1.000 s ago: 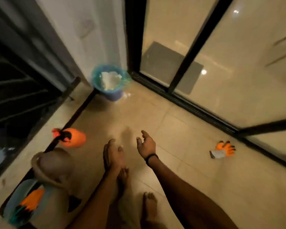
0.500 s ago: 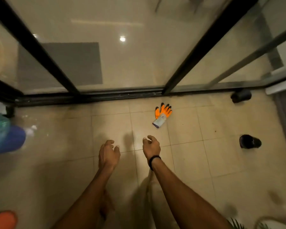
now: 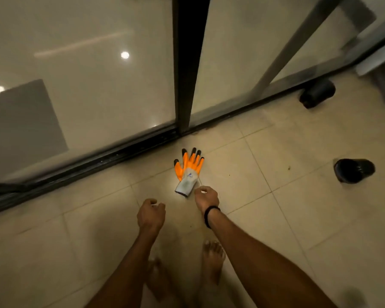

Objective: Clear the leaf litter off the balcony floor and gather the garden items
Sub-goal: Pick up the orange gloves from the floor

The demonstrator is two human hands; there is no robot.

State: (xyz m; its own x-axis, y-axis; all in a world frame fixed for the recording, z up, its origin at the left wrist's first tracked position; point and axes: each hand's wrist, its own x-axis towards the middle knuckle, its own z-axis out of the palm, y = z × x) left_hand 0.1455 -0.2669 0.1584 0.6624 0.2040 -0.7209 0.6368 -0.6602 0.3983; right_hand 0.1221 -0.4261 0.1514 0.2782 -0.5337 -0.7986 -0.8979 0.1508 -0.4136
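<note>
Grip of the right hand (image 3: 206, 197): fingers loosely curled, thumb close to the forefinger, nothing held. Its forearm stretched forward and down, with a black wristband (image 3: 210, 215) at the wrist. The fingers hung just beside the grey cuff of the glove (image 3: 188, 174); contact could not be told.

Grip of the left hand (image 3: 151, 215): also loosely curled and empty, nearer and to the left, apart from the glove.

The glove, orange with black fingertips, lay flat on the tiled floor (image 3: 298, 218), fingers pointing far toward the door track (image 3: 98, 161), near the foot of the black door frame (image 3: 190, 63).

One black pot (image 3: 353, 170) lay on its side at right. A second pot (image 3: 317, 93) lay far right by the track.

Bare feet (image 3: 212, 258) stood nearest.
</note>
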